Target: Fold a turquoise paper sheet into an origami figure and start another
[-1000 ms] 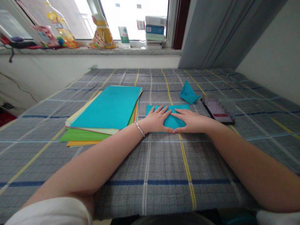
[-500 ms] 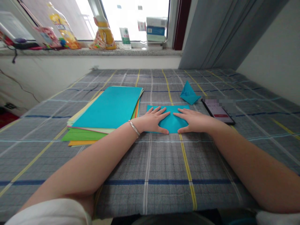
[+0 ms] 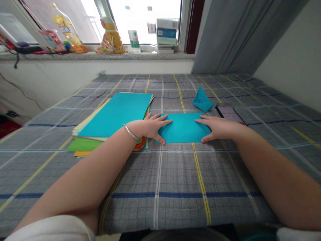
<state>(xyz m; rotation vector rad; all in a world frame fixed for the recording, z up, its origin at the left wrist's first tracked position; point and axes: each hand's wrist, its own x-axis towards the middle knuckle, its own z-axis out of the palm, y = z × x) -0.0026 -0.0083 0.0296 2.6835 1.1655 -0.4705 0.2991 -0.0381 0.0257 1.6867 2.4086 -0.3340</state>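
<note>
A blue sheet of paper [image 3: 184, 128], shaped as a wide rectangle, lies flat on the checked cloth [image 3: 180, 174] in front of me. Over its left end my left hand [image 3: 152, 127] rests with the fingers spread, a silver bangle on the wrist. My right hand [image 3: 214, 129] lies at the sheet's right end, fingers also apart, the tips on the paper. Neither hand grips anything. Just left of my left hand is a stack of coloured paper [image 3: 117, 113], blue on top with green, orange and yellow edges showing below.
A folded blue paper boat [image 3: 203, 100] stands beyond the sheet, to the right. Behind my right hand lies a phone [image 3: 230, 114], partly covered by it. Along the back, the windowsill [image 3: 140, 57] carries a bottle [image 3: 67, 30], a yellow jug [image 3: 112, 36] and boxes [image 3: 167, 33].
My hands have slid apart along the blue sheet, the left one leftward and the right one rightward, uncovering its middle. The paper stack and the paper boat have stayed in place.
</note>
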